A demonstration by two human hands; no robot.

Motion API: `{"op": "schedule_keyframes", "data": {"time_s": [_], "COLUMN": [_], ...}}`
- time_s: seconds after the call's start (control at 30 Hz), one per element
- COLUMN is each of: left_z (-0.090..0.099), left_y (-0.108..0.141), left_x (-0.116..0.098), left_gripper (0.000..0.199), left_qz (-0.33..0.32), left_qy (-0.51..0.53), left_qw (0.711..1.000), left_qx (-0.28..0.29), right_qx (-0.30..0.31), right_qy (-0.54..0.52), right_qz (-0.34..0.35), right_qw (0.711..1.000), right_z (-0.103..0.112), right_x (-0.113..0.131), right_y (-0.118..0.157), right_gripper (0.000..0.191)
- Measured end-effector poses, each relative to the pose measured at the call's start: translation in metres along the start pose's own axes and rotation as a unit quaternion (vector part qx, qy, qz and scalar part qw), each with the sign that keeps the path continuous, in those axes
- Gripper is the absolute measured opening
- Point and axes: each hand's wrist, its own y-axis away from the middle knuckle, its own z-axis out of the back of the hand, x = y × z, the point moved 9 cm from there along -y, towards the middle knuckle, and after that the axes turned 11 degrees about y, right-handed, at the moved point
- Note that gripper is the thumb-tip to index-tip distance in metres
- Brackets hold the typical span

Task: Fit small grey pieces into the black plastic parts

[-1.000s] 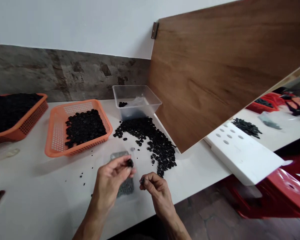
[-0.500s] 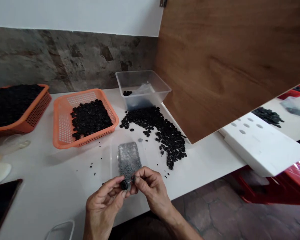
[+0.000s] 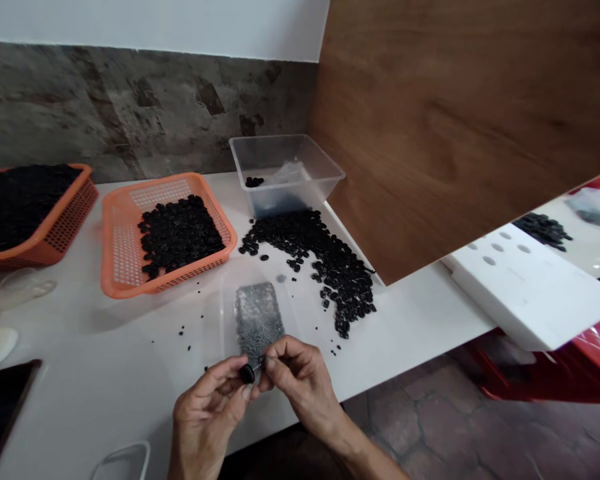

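Observation:
Between the fingertips of my left hand (image 3: 213,403) is a small round black plastic piece (image 3: 247,373), held on its edge. My right hand (image 3: 300,380) pinches a small dark part with a thin metal pin (image 3: 259,366) that reaches toward the black piece. Whether the pin is inside the piece I cannot tell. Just beyond my fingers lies a clear tray (image 3: 227,313) holding many small grey metal screws or pins (image 3: 260,320). A spread-out heap of small black pieces (image 3: 325,260) lies behind it to the right.
An orange basket (image 3: 111,247) with black pieces stands at the back left, a fuller orange basket (image 3: 65,233) beyond it. A clear bin (image 3: 287,187) is at the back. A wooden board (image 3: 430,133) slants over the right side. A phone (image 3: 5,413) lies at lower left.
My hands stay nearly in place. The black piece is turned slightly, and its gap to the part in my right hand looks smaller. The view has shifted a little.

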Motion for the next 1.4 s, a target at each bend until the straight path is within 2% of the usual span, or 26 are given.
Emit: {"op": "schedule_keyframes", "data": {"time_s": [0.43,0.63,1.17,1.3,1.4], "left_z": [-0.002,0.0,-0.011,-0.015,-0.017], "left_y": [0.003,0.004,0.006,0.009,0.009], "left_x": [-0.014,-0.019,-0.025,-0.033,-0.032], "left_gripper": [0.028,0.026,0.029,0.034,0.032], "left_qz": [-0.047,-0.089,-0.149,-0.18,-0.176], "left_qy": [-0.111,-0.153,-0.189,-0.193,-0.195], "left_qw": [0.993,0.984,0.97,0.964,0.963], "left_qx": [-0.012,-0.023,0.031,0.036,0.054], "right_qx": [0.003,-0.004,-0.01,-0.012,-0.007], "right_qy": [0.018,0.054,0.131,0.124,0.112], "right_qz": [-0.009,-0.012,-0.009,-0.01,-0.015], "right_qw": [1.0,0.998,0.991,0.992,0.994], "right_z": [0.0,0.001,0.004,0.005,0.004], "right_x": [-0.005,-0.006,-0.005,-0.005,-0.006], "right_y": [0.0,0.001,0.003,0.003,0.003], "right_gripper": [0.026,0.025,0.022,0.024,0.025]}}
